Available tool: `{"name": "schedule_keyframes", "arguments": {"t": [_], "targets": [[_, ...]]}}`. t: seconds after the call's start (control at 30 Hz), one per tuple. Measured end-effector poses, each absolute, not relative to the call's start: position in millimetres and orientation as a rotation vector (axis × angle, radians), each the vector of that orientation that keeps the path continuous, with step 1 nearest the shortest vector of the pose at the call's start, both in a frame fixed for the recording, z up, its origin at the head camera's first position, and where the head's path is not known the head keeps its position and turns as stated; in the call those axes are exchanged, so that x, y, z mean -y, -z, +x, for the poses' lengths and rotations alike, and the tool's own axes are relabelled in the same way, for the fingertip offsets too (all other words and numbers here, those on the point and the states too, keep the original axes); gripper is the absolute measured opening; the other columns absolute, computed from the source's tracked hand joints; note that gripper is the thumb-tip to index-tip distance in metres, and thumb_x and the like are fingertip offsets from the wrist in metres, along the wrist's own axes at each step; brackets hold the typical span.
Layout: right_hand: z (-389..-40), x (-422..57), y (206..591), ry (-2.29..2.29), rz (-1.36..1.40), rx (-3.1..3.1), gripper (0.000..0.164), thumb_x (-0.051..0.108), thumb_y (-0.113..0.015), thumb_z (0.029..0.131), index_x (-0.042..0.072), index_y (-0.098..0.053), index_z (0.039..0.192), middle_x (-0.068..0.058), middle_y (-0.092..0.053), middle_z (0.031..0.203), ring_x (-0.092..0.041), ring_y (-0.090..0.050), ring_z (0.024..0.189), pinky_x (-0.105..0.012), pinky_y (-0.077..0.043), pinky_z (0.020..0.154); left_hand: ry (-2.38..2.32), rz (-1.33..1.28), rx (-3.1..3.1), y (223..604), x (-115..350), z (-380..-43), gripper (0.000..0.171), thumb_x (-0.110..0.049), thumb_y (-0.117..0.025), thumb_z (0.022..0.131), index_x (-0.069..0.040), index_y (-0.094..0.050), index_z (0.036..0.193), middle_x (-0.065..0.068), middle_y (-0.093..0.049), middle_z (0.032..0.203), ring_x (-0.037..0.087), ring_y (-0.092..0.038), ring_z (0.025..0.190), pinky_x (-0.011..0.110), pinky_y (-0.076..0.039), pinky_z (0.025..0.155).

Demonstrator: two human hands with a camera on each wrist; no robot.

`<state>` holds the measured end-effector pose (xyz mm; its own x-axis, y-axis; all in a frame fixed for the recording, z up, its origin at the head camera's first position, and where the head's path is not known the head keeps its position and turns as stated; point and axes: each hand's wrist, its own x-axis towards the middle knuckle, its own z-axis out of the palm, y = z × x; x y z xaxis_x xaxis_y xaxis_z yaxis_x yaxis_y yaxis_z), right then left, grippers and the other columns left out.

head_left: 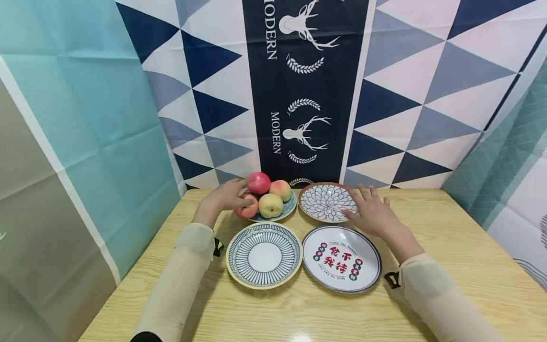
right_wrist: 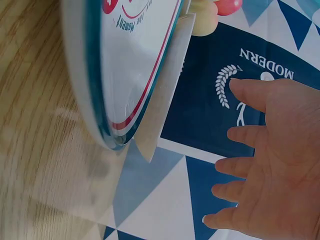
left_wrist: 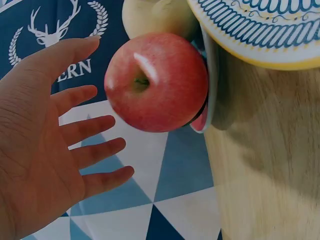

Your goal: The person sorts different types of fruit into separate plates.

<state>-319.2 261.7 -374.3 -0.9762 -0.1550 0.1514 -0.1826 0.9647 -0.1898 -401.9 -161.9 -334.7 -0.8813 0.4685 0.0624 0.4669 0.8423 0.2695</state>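
My left hand (head_left: 228, 195) is over the left side of a blue-green plate (head_left: 292, 205) of fruit, fingers spread. In the left wrist view a gap shows between its fingertips and a red apple (left_wrist: 157, 82). A pinkish-red round fruit (head_left: 259, 183) sits on top at the back, with a peach (head_left: 280, 189) to its right and a yellow round fruit (head_left: 271, 206) in front. Above the right edge of a brown-rimmed plate with a petal pattern (head_left: 326, 202), my right hand (head_left: 372, 212) hovers with fingers extended and holds nothing.
Nearer me, a blue-striped plate with a yellow rim (head_left: 265, 257) stands beside a white plate with red characters (head_left: 342, 280). All the plates rest on a wooden table (head_left: 265, 313). Patterned cloth (head_left: 305, 95) hangs behind its back edge, and a teal curtain (head_left: 98, 118) hangs at left.
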Motion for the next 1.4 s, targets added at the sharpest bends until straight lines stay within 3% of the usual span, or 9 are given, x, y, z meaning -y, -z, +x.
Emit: {"name": "schedule_keyframes", "arguments": {"t": [0.37, 0.87, 1.17, 1.4], "targets": [[-321.7, -257.0, 378.4, -0.293, 0.294, 2.999, 0.081, 0.047, -0.057, 0.106, 0.006, -0.023, 0.168, -0.034, -0.015, 0.169, -0.060, -0.006, 0.154, -0.083, -0.009, 0.113, -0.449, 0.683, -2.988, 350.0, 152.7, -406.5, 0.080, -0.040, -0.076, 0.092, -0.017, -0.044, 0.162, 0.021, -0.045, 0.157, 0.040, -0.049, 0.137, 0.059, -0.042, 0.114], [-320.7, -254.8, 381.6, -0.308, 0.294, 3.001, 0.080, 0.046, -0.058, 0.106, 0.006, -0.025, 0.168, -0.033, -0.016, 0.169, -0.060, -0.005, 0.154, -0.082, -0.008, 0.114, -0.374, 0.587, -2.948, 351.2, 144.5, -409.1, 0.078, -0.035, -0.078, 0.091, -0.021, -0.046, 0.161, 0.022, -0.039, 0.162, 0.043, -0.046, 0.140, 0.062, -0.042, 0.113], [-319.7, -252.6, 380.4, -0.319, 0.322, 2.994, 0.079, 0.047, -0.057, 0.106, 0.006, -0.027, 0.167, -0.033, -0.017, 0.169, -0.060, -0.009, 0.153, -0.082, -0.009, 0.115, -0.276, 0.676, -2.923, 353.3, 139.0, -412.5, 0.061, -0.032, -0.083, 0.087, -0.016, -0.061, 0.142, 0.016, -0.056, 0.141, 0.033, -0.054, 0.124, 0.052, -0.047, 0.108], [-318.2, -250.8, 375.0, -0.323, 0.334, 2.986, 0.077, 0.045, -0.057, 0.107, 0.005, -0.028, 0.166, -0.032, -0.017, 0.169, -0.059, -0.010, 0.154, -0.081, -0.011, 0.116, -0.230, 0.684, -2.914, 349.2, 132.1, -416.3, 0.060, -0.031, -0.086, 0.084, -0.014, -0.063, 0.136, 0.012, -0.061, 0.131, 0.031, -0.054, 0.118, 0.049, -0.049, 0.104]]}}
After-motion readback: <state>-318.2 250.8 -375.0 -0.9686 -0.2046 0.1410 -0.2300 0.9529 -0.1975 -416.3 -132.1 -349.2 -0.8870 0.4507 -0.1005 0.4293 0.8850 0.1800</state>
